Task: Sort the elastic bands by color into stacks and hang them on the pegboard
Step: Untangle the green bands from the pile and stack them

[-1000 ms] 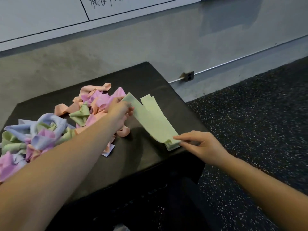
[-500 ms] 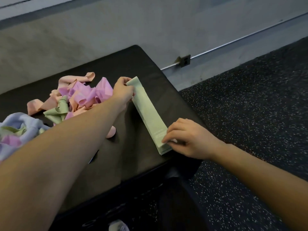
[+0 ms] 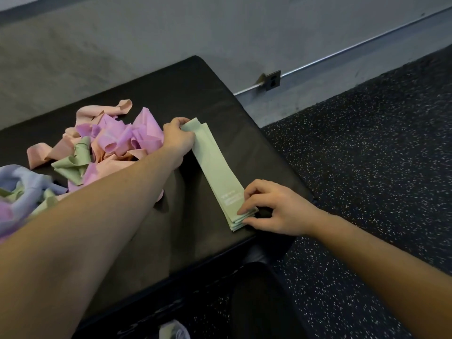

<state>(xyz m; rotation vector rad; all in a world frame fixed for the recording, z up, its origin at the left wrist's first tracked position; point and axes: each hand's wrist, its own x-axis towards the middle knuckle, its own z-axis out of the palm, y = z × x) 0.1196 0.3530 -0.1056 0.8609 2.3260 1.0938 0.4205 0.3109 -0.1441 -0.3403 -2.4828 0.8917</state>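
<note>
A flat stack of pale green elastic bands lies lengthwise on the black padded bench, near its right edge. My left hand pinches the far end of the stack. My right hand pinches the near end, fingers on top and thumb at the edge. Left of the stack sits a loose pile of pink, peach and green bands. More lavender, green and pink bands lie at the far left. No pegboard is in view.
The bench's right edge drops to a dark speckled rubber floor. A grey wall with a metal conduit and a small outlet box stands behind. A dark object sits under the bench's front corner.
The green band that was held up, slack and askew, has been laid flat and squared onto the stack. My left hand shifted to the far end; my right hand stays at the near end.
</note>
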